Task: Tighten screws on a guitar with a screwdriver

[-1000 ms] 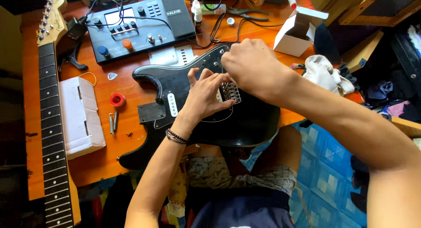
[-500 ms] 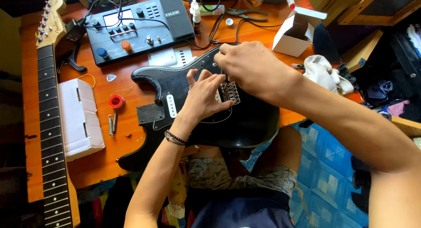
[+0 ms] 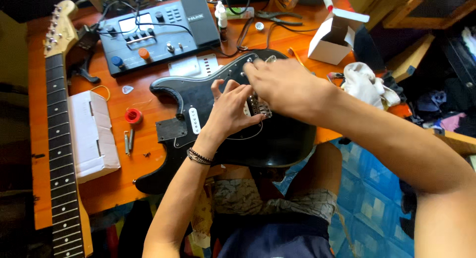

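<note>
Pressing spread fingers, the left hand (image 3: 229, 109) touches the black guitar body (image 3: 277, 139); at 2 o'clock the right hand (image 3: 287, 87) hides its own fingers and the metal bridge (image 3: 259, 107).

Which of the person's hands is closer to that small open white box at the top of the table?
Right. The right hand lies over the black guitar body, just left of the white box; the left hand sits farther left and lower.

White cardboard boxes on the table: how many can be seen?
2. One closed flat box lies beside the detached guitar neck; one open box stands at the table's far right. Others may be hidden.
</note>
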